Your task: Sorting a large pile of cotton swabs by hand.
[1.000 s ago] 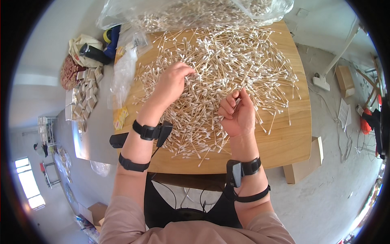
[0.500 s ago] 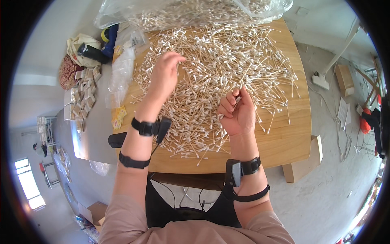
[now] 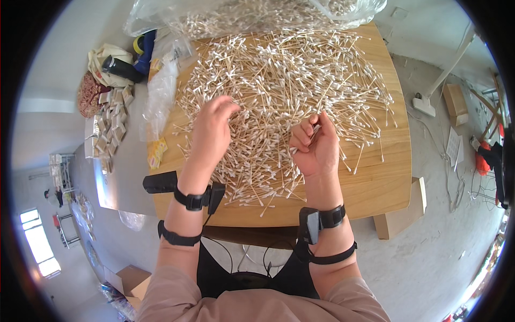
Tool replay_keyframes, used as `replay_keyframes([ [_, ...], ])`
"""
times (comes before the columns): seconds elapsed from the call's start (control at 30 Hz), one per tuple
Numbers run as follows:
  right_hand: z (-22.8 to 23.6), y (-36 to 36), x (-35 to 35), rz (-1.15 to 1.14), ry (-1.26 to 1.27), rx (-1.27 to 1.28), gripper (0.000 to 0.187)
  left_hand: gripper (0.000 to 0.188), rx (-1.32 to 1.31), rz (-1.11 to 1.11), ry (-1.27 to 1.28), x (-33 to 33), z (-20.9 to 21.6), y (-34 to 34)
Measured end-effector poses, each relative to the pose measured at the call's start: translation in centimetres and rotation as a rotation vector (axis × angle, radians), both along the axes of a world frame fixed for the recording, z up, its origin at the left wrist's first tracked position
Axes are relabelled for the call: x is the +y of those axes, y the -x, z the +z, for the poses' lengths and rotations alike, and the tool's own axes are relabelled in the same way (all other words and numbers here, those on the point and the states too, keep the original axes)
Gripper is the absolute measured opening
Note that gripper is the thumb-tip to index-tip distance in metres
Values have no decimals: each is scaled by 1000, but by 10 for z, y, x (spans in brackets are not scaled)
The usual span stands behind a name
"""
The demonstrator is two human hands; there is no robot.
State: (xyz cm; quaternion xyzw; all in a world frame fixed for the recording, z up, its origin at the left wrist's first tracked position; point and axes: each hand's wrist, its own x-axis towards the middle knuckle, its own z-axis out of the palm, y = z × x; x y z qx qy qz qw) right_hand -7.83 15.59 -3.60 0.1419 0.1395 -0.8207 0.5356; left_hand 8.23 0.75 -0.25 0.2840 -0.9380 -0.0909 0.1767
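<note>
A broad heap of cotton swabs (image 3: pixel 263 123) with pale wooden sticks and white tips covers much of the wooden table (image 3: pixel 375 185). Over the left side of this heap is my left hand (image 3: pixel 211 131), its fingers loosely bent and apart, with nothing visible in them; the thumb is mostly hidden. My right hand (image 3: pixel 316 147) is turned palm up at the heap's near right edge. Its fingers are curled toward the thumb around cotton swabs, of which only a little white shows between the fingers. Black straps with small devices circle both forearms.
A large clear plastic bag (image 3: pixel 257 19) full of swabs lies along the far edge. Crumpled plastic (image 3: pixel 161 96), a yellow packet (image 3: pixel 156 153) and a black device (image 3: pixel 160 182) are on the left. Beyond them are small packs (image 3: pixel 110 131) and a black bottle (image 3: pixel 120 70). A cardboard box (image 3: pixel 399 214) stands lower right.
My left hand has come nearer to me over the heap, its forearm drawing back. My right hand stays almost in place, still curled.
</note>
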Motion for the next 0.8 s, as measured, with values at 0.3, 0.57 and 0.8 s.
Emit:
replay_keyframes([
  [0.3,-1,3,1,-23,-47,-10,32,26,-55,31,23,13,-9,-23],
  [0.57,0,4,1,-43,-25,9,31,27,66,-204,-129,63,-7,4],
  [0.8,-3,10,3,-69,-23,3,31,24,72,-199,-277,69,0,8],
])
